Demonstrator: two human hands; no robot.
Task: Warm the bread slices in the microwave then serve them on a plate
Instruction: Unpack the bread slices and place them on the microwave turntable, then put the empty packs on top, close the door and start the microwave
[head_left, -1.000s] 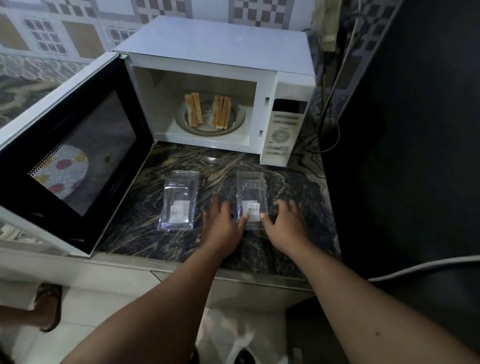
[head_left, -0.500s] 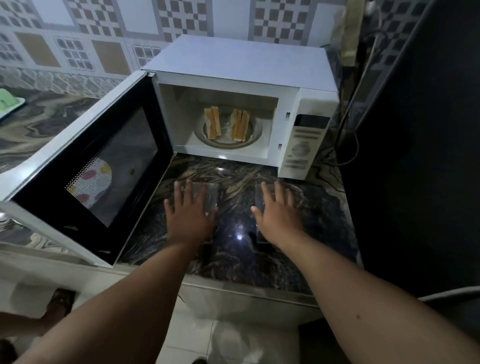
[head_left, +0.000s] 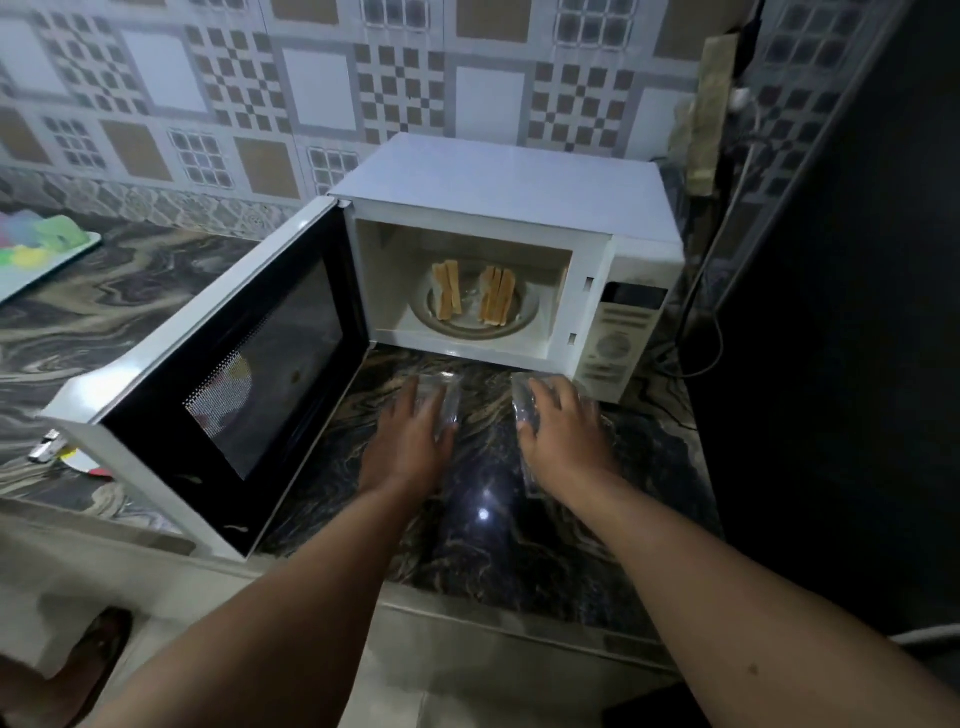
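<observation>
The white microwave (head_left: 506, 200) stands with its door (head_left: 218, 364) swung wide to the left. Inside, two groups of toasted bread slices (head_left: 448, 291) (head_left: 497, 296) stand on edge on the round plate (head_left: 524, 317). Two clear plastic containers lie on the dark marble counter just in front of the oven. My left hand (head_left: 408, 441) lies palm-down over the left container (head_left: 448, 402). My right hand (head_left: 563, 439) covers the right container (head_left: 523, 410). Both hands show fairly straight fingers, and most of each container is hidden beneath them.
The counter's front edge (head_left: 519, 618) runs below my forearms. A dark appliance wall (head_left: 841, 364) closes off the right side, with cables (head_left: 701, 332) beside the microwave. A tray with colourful items (head_left: 36, 254) sits far left. Small utensils (head_left: 57, 447) lie under the door's corner.
Both hands went from beside the right container to one hand on each container. The containers now lie closer to the microwave's front. The camera view has lifted.
</observation>
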